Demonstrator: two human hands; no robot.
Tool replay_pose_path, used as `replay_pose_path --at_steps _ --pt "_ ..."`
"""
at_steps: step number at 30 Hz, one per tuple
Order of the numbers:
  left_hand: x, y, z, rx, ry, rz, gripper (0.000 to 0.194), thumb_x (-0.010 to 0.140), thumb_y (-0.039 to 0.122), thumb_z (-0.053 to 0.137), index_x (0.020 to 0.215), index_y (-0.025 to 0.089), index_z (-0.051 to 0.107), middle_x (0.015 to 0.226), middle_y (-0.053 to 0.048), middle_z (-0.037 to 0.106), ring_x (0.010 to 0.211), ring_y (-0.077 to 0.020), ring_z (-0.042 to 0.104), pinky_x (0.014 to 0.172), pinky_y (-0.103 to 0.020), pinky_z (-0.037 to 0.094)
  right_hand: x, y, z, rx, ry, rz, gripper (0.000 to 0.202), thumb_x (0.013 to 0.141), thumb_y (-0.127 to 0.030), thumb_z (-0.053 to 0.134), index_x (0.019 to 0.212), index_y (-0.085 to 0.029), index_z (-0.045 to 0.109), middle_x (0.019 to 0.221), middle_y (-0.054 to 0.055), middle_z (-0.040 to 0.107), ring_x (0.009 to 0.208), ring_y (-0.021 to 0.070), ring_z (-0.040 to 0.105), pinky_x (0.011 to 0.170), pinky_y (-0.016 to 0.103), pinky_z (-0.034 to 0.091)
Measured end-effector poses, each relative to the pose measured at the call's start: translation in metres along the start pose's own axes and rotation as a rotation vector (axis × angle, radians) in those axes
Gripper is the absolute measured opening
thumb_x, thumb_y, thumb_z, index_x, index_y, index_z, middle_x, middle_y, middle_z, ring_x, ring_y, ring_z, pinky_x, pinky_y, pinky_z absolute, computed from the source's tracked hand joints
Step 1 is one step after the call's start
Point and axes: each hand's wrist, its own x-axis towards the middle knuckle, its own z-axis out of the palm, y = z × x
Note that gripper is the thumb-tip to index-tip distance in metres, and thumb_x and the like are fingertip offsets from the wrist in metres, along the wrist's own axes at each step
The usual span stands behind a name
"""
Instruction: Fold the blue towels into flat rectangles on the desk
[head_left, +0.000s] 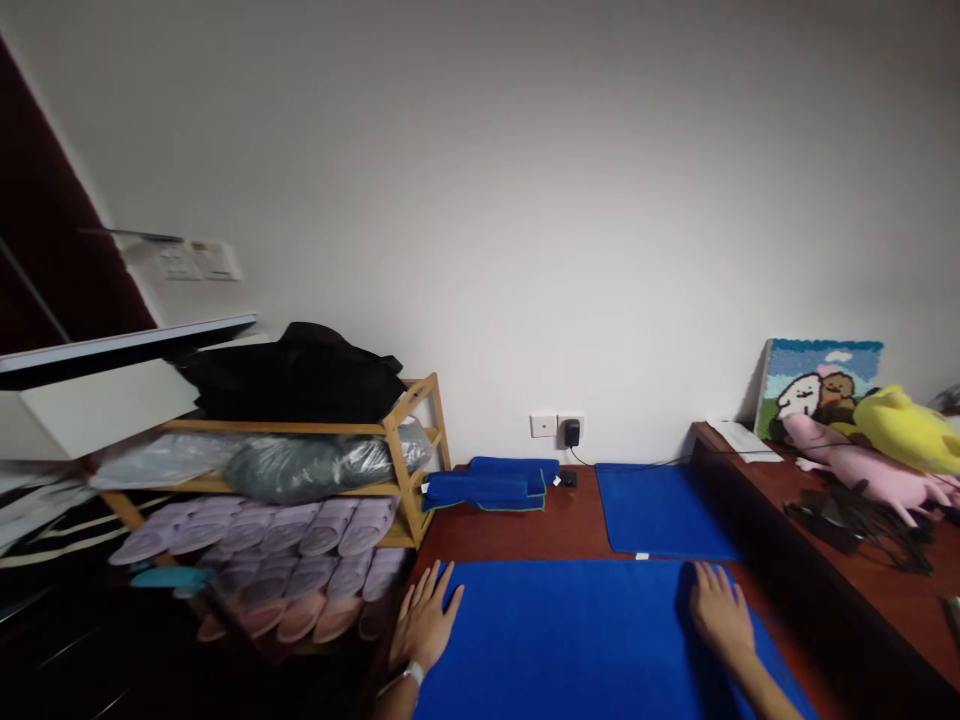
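Note:
A large blue towel lies spread flat on the reddish-brown wooden surface. My left hand rests at its far left corner, fingers stretched out and apart, with a pale band on the wrist. At the far right corner my right hand lies palm down on the towel, fingers extended. Neither hand grips anything. Beyond the right part of this towel is a smaller blue towel, lying flat with a white tag at its near edge. Two rolled or folded blue towels with green edging sit at the back left.
A wooden rack on the left holds several slippers, plastic-wrapped bundles and a black bag. A raised ledge on the right carries plush toys, a picture and cables. A plugged-in adapter trails a cord.

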Motion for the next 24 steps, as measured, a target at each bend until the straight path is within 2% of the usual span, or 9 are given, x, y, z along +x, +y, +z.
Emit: replay_pose_path --at_steps 3,6,8,10,13,16,19,21,24 --pt "0.000 0.000 -0.001 -0.008 -0.005 0.004 0.062 0.100 0.055 0.037 0.156 0.028 0.042 0.167 -0.005 0.037 0.153 -0.0239 0.035 0.126 -0.047 0.025 -0.031 -0.081 -0.017 0.159 0.059 -0.241 0.063 0.099 -0.034 0.024 0.156 -0.013 0.040 0.162 0.009 0.042 0.154 0.0279 0.029 0.126 0.049 0.023" --pt "-0.002 0.001 -0.002 -0.006 -0.003 0.005 0.062 0.100 0.055 0.037 0.156 0.028 0.043 0.167 -0.005 0.037 0.153 -0.0241 0.035 0.126 -0.047 0.024 -0.069 -0.168 -0.028 0.361 -0.036 -0.491 0.064 0.102 -0.046 0.023 0.158 -0.018 0.037 0.165 0.003 0.034 0.156 0.0239 0.024 0.129 0.045 0.020" --pt "-0.003 0.003 -0.004 -0.008 -0.005 0.001 0.061 0.101 0.054 0.037 0.155 0.028 0.043 0.167 -0.005 0.037 0.153 -0.0238 0.035 0.126 -0.046 0.024 -0.086 -0.217 -0.035 0.436 -0.114 -0.605 0.066 0.102 -0.051 0.023 0.160 -0.020 0.032 0.167 0.001 0.028 0.157 0.0232 0.020 0.129 0.045 0.017" --pt "-0.003 0.003 -0.006 -0.012 -0.015 -0.007 0.061 0.101 0.054 0.037 0.156 0.027 0.043 0.166 -0.005 0.037 0.153 -0.0234 0.035 0.126 -0.046 0.025 -0.094 -0.253 -0.041 0.468 -0.176 -0.644 0.067 0.102 -0.053 0.023 0.160 -0.019 0.030 0.168 0.002 0.026 0.157 0.0238 0.018 0.130 0.046 0.016" --pt "-0.004 0.002 -0.006 -0.023 -0.017 -0.003 0.061 0.101 0.054 0.037 0.155 0.028 0.043 0.166 -0.005 0.037 0.153 -0.0232 0.034 0.126 -0.046 0.025 -0.089 -0.284 -0.047 0.466 -0.227 -0.619 0.069 0.102 -0.052 0.022 0.161 -0.015 0.028 0.168 0.005 0.024 0.157 0.0250 0.016 0.130 0.048 0.013" --pt "-0.004 0.001 -0.005 -0.034 -0.009 0.002 0.060 0.102 0.054 0.036 0.155 0.028 0.044 0.166 -0.005 0.038 0.153 -0.0244 0.035 0.126 -0.047 0.025 -0.077 -0.288 -0.048 0.451 -0.228 -0.612 0.069 0.102 -0.050 0.022 0.161 -0.015 0.027 0.169 0.004 0.023 0.158 0.0244 0.014 0.130 0.049 0.011" --pt "-0.005 0.001 -0.003 -0.030 0.001 0.006 0.060 0.102 0.053 0.036 0.155 0.028 0.044 0.166 -0.006 0.039 0.152 -0.0251 0.037 0.126 -0.048 0.025 -0.062 -0.264 -0.039 0.433 -0.192 -0.573 0.068 0.102 -0.051 0.022 0.161 -0.017 0.026 0.169 0.002 0.023 0.158 0.0225 0.015 0.130 0.047 0.011" --pt "-0.005 0.001 -0.003 -0.025 0.006 0.009 0.059 0.102 0.052 0.037 0.155 0.028 0.044 0.166 -0.006 0.039 0.152 -0.0247 0.037 0.126 -0.048 0.025 -0.051 -0.228 -0.026 0.407 -0.158 -0.512 0.069 0.102 -0.052 0.021 0.162 -0.018 0.025 0.169 0.001 0.023 0.158 0.0218 0.017 0.130 0.046 0.013" --pt "-0.004 0.001 -0.002 -0.023 0.016 0.014 0.058 0.102 0.052 0.038 0.155 0.029 0.045 0.165 -0.005 0.039 0.152 -0.0239 0.038 0.125 -0.047 0.025 -0.029 -0.148 0.001 0.324 -0.094 -0.376 0.071 0.101 -0.053 0.019 0.162 -0.018 0.026 0.168 0.001 0.026 0.157 0.0228 0.018 0.129 0.047 0.015"
